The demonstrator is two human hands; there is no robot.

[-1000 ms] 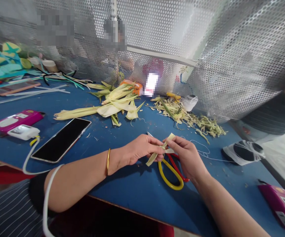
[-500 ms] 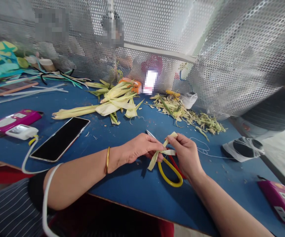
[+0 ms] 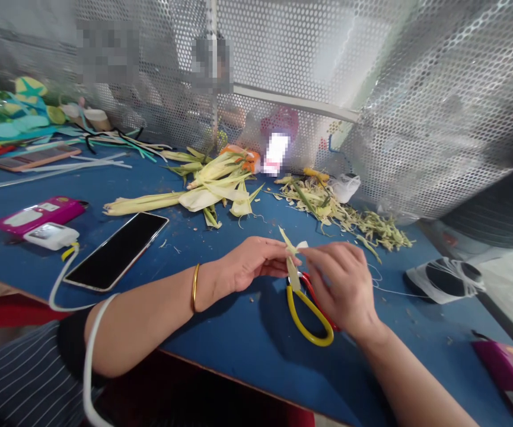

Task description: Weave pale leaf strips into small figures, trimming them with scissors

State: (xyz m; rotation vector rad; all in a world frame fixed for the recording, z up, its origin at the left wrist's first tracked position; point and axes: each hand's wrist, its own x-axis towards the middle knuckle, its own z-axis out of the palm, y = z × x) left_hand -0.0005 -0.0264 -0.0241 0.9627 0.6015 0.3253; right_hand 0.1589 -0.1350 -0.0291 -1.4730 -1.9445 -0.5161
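Note:
Pale corn husk strips cross each other between my hands, above the blue table. My left hand pinches them near the crossing between thumb and fingers. My right hand is closed at the same spot, its thumb and forefinger on the husk from the right; what its other fingers hold is hidden. Under the hands lie scissors with one yellow handle and one red handle, partly covered by the right hand and the strip. A white thread runs from behind the right hand to a dark spool wrapped in white thread.
Whole corn husks lie beyond my hands, with a heap of shredded husk to their right. A black-screened phone and a purple power strip are at left. Another purple block sits at right. Perforated sheeting borders the back.
My right hand has turned over, palm more downward, and moved from the upper strip end to the crossing. The strips have tilted, with the long one now steeper.

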